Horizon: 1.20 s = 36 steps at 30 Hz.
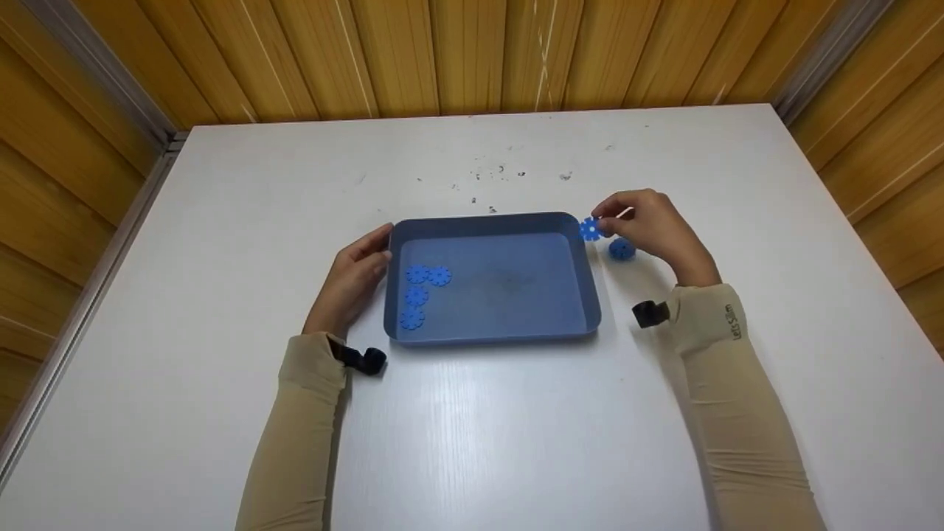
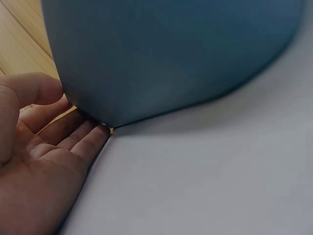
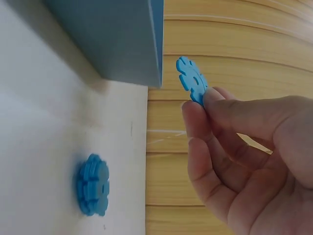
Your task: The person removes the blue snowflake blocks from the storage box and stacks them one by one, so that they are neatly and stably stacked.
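A blue tray [image 1: 509, 339] lies on the table with several blue notched interlocking discs [image 1: 417, 296] inside, near its left wall. My left hand [image 1: 352, 284] rests against the outside of that left wall; in the left wrist view the fingertips and thumb touch the tray's outer side [image 2: 161, 63]. Just beyond the tray's upper right corner, my right hand [image 1: 653, 228] pinches one blue interlocking disc [image 3: 192, 79] between thumb and index finger, held above the table. Below it, right of the tray, stands a small stack of such discs [image 3: 94, 186].
The white table [image 1: 487, 435] extends around the tray, with small dark marks [image 1: 501, 173] behind it. Wood-panelled walls [image 1: 472, 59] rise at the back and both sides. Black wrist cameras [image 1: 650, 314] stick out from both sleeves.
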### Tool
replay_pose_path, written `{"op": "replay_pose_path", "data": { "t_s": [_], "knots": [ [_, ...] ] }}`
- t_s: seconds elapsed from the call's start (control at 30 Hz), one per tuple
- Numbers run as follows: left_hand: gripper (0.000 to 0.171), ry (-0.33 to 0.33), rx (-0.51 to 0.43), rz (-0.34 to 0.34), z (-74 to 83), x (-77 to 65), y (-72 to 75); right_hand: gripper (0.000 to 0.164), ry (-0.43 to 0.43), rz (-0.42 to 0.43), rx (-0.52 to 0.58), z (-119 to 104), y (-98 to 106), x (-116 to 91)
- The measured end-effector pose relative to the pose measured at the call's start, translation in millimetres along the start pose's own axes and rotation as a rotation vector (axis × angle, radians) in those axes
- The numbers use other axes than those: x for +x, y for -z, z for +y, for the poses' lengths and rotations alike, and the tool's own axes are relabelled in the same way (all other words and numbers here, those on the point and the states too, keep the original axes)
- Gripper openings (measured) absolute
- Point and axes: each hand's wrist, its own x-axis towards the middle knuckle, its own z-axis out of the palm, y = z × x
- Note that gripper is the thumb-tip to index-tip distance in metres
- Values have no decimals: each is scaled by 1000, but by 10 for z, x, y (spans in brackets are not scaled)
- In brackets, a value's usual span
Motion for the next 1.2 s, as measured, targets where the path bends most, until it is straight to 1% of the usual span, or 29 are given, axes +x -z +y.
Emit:
{"op": "replay_pose_path", "data": {
  "t_s": [0.23,0.43,0.6,1.2],
  "knots": [
    [54,4,1,15,2,-6,-8,23,-19,38,13,168,42,-42],
    [54,11,-6,20,9,-9,-16,25,-60,32,24,270,58,-67],
    [55,14,19,30,16,-8,-17,25,-76,36,20,341,55,-81],
    [54,10,7,13,34,-27,-21,27,-122,36,18,505,49,-115]
  ]
}}
